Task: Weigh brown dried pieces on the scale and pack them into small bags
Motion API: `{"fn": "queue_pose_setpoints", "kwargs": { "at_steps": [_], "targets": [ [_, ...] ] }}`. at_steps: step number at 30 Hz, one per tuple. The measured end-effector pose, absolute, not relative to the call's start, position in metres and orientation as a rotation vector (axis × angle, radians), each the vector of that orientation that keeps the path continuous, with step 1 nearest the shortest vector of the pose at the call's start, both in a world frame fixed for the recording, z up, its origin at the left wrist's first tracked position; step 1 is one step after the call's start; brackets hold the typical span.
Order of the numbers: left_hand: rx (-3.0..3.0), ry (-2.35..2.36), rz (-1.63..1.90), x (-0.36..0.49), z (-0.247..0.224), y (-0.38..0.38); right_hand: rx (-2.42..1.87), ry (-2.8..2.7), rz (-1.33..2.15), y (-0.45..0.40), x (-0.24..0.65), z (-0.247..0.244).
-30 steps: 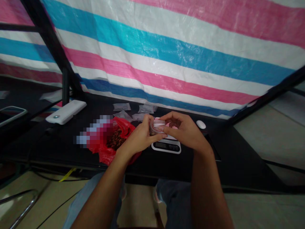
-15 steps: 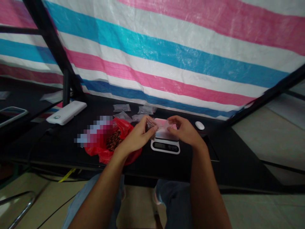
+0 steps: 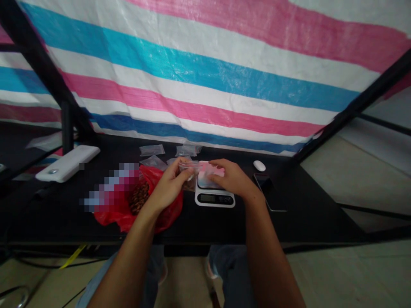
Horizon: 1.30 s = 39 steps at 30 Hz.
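Observation:
My left hand (image 3: 175,182) is closed on a clear zip bag (image 3: 193,164), pinching it near its top. Something brownish shows through the bag's lower part, beside the scale. A white kitchen scale (image 3: 215,199) with a dark display lies just right of the bag. Over the scale's shiny plate, my right hand (image 3: 231,176) has its thumb and fingers apart, with nothing visible between them. By my left forearm sits a red plastic bag (image 3: 170,216), open at the top, with small brown nut-like pieces (image 3: 138,197) inside.
Several clear plastic bags (image 3: 152,149) lie behind my left hand. A white mouse (image 3: 259,166) and a dark phone (image 3: 268,190) are on the right. To the left lies a white power bank-like block (image 3: 68,163). A striped sheet (image 3: 205,85) hangs behind the black table.
The camera view has shifted, so the table things appear further left. My right hand's fingers have moved away from the zip bag, which stays in my left hand.

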<state>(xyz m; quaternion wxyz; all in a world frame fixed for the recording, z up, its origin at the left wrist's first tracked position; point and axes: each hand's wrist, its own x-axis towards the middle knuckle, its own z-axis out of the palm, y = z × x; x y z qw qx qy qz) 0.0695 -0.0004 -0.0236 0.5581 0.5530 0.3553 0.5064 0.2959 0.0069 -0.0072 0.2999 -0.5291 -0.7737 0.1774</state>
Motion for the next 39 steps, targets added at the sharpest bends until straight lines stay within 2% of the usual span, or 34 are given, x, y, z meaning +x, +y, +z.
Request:
{"fn": "queue_pose_setpoints", "kwargs": {
  "at_steps": [5,10,16,34,39],
  "targets": [
    [1.263,0.869,1.209,0.070,-0.025,-0.001,-1.313,-1.947,0.310,-0.005,0.289,0.011],
    [1.322,0.820,1.242,0.076,-0.018,-0.002,-1.109,-1.958,0.622,-0.010,0.270,0.025],
    [1.273,0.814,1.262,0.074,-0.009,-0.005,-1.086,-1.907,0.719,-0.004,0.270,0.021],
    [1.309,1.094,1.457,0.071,-0.014,0.001,-1.027,-1.826,0.725,0.001,0.273,0.011],
    [1.324,1.046,1.465,0.074,-0.011,-0.003,-1.000,-1.847,0.699,-0.001,0.270,0.015]
  ]
}}
